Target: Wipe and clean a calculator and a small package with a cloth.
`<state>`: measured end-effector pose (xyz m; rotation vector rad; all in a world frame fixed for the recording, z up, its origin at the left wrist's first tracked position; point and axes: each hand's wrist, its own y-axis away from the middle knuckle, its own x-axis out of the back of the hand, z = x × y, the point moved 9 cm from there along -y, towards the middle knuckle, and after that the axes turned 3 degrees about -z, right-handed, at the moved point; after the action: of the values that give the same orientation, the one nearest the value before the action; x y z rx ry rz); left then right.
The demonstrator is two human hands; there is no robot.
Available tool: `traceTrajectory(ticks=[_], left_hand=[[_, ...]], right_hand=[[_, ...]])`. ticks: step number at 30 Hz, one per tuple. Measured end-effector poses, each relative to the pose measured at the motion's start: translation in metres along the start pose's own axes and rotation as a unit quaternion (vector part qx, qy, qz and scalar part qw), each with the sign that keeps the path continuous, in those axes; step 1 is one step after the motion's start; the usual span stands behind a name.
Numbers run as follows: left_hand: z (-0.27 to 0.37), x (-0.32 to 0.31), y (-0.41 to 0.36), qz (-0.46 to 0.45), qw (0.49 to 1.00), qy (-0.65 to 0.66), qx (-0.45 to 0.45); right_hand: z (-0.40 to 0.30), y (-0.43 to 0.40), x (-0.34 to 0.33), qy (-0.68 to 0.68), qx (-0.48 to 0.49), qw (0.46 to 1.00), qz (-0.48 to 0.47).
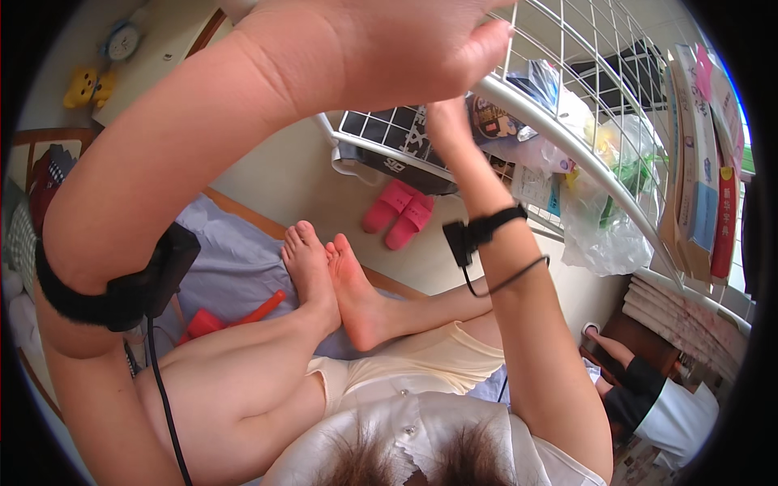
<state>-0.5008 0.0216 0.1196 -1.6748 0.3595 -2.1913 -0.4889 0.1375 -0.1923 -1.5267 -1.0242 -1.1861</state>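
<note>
Both of my arms reach up towards a white wire rack [571, 136]. My left hand [389, 51] is large and close at the top, its thumb beside the rack's rim; most of its fingers lie beyond the frame. Partly behind it, my right hand [448, 121] reaches in at the rack's lower part, near a dark printed package [491, 118]. Its fingers are hidden, so what it touches does not show. Clear plastic bags [608, 237] and a small box [538, 85] are in or against the rack. Black straps with cables circle both arms.
Books [696, 170] stand at the right end. Pink slippers [400, 212] lie on the floor beyond my feet. A red object [203, 325] lies on the bluish sheet [225, 249] beside my leg. Another person [662, 401] is at the lower right. A yellow plush toy [88, 87] is at the upper left.
</note>
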Motion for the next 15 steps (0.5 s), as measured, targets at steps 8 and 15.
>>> traceTrajectory(ticks=[8,15], left_hand=[[0.001,0.002,-0.009,0.012,1.000,-0.015,-0.019],[0.000,0.003,-0.010,0.016,0.999,-0.026,-0.022]], right_hand=[[-0.055,0.099,0.072,-0.056,0.032,0.997,-0.032],[-0.017,0.027,0.076,-0.097,-0.017,0.995,0.016]])
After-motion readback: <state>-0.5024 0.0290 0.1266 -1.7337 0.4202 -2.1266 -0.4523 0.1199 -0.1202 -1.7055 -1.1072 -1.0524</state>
